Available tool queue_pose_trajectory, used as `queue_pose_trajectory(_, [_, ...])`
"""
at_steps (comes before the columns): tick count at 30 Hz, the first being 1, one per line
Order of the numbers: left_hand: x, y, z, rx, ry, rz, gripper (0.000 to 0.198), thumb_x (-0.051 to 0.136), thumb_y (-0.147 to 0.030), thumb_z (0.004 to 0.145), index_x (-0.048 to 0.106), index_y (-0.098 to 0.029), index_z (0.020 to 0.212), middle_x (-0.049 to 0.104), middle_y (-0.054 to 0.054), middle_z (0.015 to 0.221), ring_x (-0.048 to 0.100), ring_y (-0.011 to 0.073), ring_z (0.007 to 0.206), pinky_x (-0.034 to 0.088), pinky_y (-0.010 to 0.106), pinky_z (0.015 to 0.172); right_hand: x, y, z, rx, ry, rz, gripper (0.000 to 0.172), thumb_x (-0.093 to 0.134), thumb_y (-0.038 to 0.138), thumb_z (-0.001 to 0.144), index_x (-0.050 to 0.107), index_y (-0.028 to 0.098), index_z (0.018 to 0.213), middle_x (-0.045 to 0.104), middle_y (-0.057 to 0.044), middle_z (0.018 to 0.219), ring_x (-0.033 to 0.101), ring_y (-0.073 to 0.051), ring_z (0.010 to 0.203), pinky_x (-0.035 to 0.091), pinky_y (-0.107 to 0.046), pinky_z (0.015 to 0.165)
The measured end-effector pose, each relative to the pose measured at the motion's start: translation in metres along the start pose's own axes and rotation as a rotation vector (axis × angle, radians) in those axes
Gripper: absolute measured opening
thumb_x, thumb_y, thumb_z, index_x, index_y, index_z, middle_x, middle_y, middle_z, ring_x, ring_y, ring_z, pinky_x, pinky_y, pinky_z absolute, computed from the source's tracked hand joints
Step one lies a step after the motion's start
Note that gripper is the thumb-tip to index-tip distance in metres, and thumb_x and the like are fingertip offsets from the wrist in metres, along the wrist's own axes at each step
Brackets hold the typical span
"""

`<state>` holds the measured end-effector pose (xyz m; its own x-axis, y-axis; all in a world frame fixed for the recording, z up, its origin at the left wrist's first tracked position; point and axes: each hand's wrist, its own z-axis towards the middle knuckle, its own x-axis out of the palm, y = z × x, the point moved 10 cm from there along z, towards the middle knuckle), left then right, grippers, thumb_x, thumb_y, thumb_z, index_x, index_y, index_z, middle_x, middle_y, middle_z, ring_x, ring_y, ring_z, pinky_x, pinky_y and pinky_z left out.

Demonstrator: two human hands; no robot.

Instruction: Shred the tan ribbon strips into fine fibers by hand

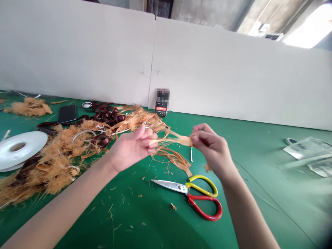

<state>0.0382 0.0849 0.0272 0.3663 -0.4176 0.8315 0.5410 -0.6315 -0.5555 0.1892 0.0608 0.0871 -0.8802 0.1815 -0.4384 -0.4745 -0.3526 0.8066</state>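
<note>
A tan ribbon [184, 140], frayed into thin strands along its left part, is stretched between my hands above the green table. My right hand [210, 144] pinches its unsplit end between thumb and fingers. Curled fingers of my left hand [135, 145] hold the loose strands at the other end. Below the hands lie scissors [183, 187] with one yellow and one red handle, blades pointing left. More tan strips [178, 159] rest on the table just behind the scissors.
Tangled tan fibres [58, 159] and dark brown ribbon [114, 117] cover the left side. A white spool [28, 141], a black phone [67, 113] and an upright phone [160, 109] are there. Clear plastic packets [308, 148] lie right. A white panel [220, 72] stands behind.
</note>
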Motion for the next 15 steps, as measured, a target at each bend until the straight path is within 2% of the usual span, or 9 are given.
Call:
queue_pose_trajectory(4, [-0.023, -0.034, -0.004, 0.129, -0.087, 0.041, 0.032, 0.070, -0.035, 0.080, 0.051, -0.016, 0.063, 0.041, -0.003, 0.065, 0.045, 0.0094, 0.062, 0.042, 0.022, 0.059, -0.016, -0.014, -0.006, 0.038, -0.037, 0.120, 0.024, 0.055, 0.023, 0.088, 0.056, 0.018, 0.064, 0.047, -0.004, 0.084, 0.044, -0.016, 0.080, 0.034, -0.029, 0.066])
queue_pose_trajectory(8, [-0.037, -0.047, -0.001, 0.239, -0.218, 0.254, 0.024, 0.070, -0.039, 0.078, 0.061, -0.018, 0.072, 0.052, -0.001, 0.075, 0.052, 0.0109, 0.071, 0.042, 0.023, 0.064, -0.005, -0.015, -0.008, 0.063, 0.028, 0.124, 0.021, 0.059, 0.027, 0.086, 0.059, 0.018, 0.067, 0.050, -0.004, 0.087, 0.046, -0.016, 0.080, 0.033, -0.030, 0.064])
queue_pose_trajectory(10, [-0.032, -0.050, -0.001, 0.304, -0.274, 0.499, 0.022, 0.068, -0.040, 0.080, 0.067, -0.019, 0.080, 0.060, 0.001, 0.087, 0.055, 0.0140, 0.086, 0.042, 0.024, 0.074, 0.003, -0.012, -0.008, 0.075, 0.059, 0.091, 0.022, 0.058, 0.028, 0.087, 0.059, 0.018, 0.067, 0.051, -0.005, 0.088, 0.046, -0.015, 0.077, 0.032, -0.029, 0.061])
queue_pose_trajectory(11, [-0.024, -0.048, 0.000, 0.319, -0.261, 0.632, 0.024, 0.066, -0.042, 0.082, 0.069, -0.019, 0.086, 0.063, 0.003, 0.096, 0.056, 0.0163, 0.095, 0.041, 0.025, 0.079, 0.005, -0.010, -0.008, 0.076, 0.067, 0.075, 0.022, 0.057, 0.029, 0.087, 0.059, 0.017, 0.068, 0.051, -0.005, 0.088, 0.046, -0.015, 0.075, 0.032, -0.029, 0.060])
queue_pose_trajectory(13, [-0.007, -0.035, 0.005, 0.278, -0.185, 0.794, 0.030, 0.059, -0.046, 0.087, 0.070, -0.022, 0.099, 0.064, 0.004, 0.110, 0.053, 0.0203, 0.109, 0.039, 0.029, 0.088, 0.010, -0.004, -0.008, 0.066, 0.079, 0.051, 0.021, 0.057, 0.028, 0.087, 0.060, 0.017, 0.069, 0.052, -0.005, 0.088, 0.047, -0.014, 0.074, 0.033, -0.029, 0.059])
queue_pose_trajectory(15, [0.003, -0.019, 0.010, 0.184, -0.133, 0.844, 0.027, 0.064, -0.041, 0.084, 0.068, -0.024, 0.105, 0.065, 0.004, 0.112, 0.053, 0.0209, 0.111, 0.039, 0.030, 0.089, 0.014, 0.000, -0.008, 0.056, 0.092, 0.026, 0.019, 0.056, 0.027, 0.087, 0.060, 0.018, 0.071, 0.053, -0.005, 0.089, 0.047, -0.014, 0.072, 0.034, -0.028, 0.059])
